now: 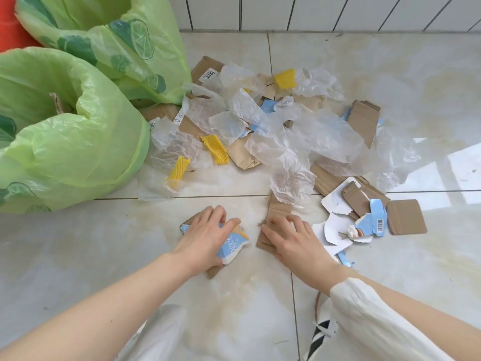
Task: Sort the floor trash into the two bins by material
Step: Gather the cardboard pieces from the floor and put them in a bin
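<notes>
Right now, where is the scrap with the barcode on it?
In the head view, the blue barcode scrap lies on the floor, right of the right hand, beside a brown cardboard square.

Both forearms extend forward and downward, converging toward the centre. Left hand [205, 237]: palm down, fingers curled, thumb tucked under at the near side; forearm bare. Right hand [294, 239]: palm down, fingers spread and bent at the knuckles; a white sleeve [364, 308] covers the forearm.
</notes>
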### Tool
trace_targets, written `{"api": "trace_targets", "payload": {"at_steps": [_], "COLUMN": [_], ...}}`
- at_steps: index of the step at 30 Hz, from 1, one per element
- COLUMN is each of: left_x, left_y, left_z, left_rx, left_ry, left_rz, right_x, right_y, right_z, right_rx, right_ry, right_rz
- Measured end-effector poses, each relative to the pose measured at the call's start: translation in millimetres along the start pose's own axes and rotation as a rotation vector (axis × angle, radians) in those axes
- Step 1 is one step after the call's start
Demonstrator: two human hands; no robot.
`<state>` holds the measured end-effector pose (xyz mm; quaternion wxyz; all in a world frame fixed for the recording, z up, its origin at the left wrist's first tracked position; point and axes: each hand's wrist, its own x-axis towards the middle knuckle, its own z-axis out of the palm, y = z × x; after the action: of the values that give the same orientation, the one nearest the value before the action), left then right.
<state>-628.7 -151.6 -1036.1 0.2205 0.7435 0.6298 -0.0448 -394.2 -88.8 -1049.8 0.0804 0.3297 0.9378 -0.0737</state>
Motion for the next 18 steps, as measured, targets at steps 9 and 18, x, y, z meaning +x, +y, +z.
{"api": "trace_targets", "payload": {"at_steps": [9, 18], "left_x": [-16.6, -6.1], "left_y": [-21.2, -21.8], "left_z": [-3.3, -8.8], "left_rx": [-0.134, 0.153], "left_ry": [0.034, -0.206], "left_rz": [0.098, 0.120], "right_x": [17.7, 45.7], "right_y": [27.5, 39.0], "right_z": [-14.1, -24.6], "right_rx": [-0.109, -0.298], "right_ry": [-0.021, 0.030], "right_rz": [-0.162, -0.094]}}
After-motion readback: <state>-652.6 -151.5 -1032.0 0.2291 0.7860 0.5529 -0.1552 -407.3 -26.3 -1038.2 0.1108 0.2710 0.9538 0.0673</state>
